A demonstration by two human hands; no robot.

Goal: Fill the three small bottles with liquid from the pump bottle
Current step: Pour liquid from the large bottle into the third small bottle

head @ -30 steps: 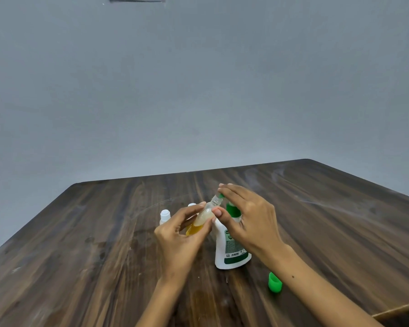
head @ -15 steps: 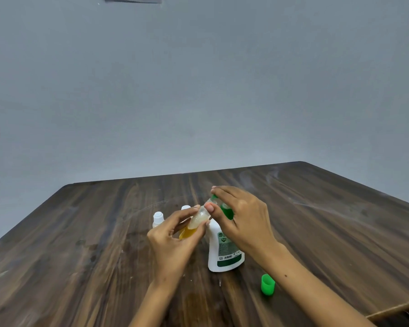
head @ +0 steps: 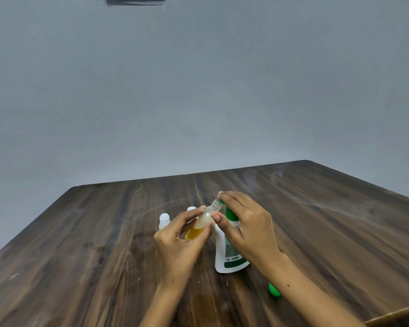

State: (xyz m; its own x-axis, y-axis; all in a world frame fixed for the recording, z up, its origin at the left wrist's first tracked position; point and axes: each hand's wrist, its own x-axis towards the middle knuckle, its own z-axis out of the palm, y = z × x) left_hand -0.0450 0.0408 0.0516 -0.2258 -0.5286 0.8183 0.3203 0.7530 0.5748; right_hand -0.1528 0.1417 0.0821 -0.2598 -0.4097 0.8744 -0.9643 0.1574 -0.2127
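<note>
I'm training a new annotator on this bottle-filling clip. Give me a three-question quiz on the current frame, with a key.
1. True or false: the left hand holds the small clear bottle upright on the table.
2. What rests on top of the pump bottle?
A. the right hand
B. a white cap
C. nothing
3. Fill in: the loose cap lying beside the right forearm is ____ in colour.

Key:
1. False; it is tilted and lifted, its neck towards the pump spout.
2. A
3. green
</note>
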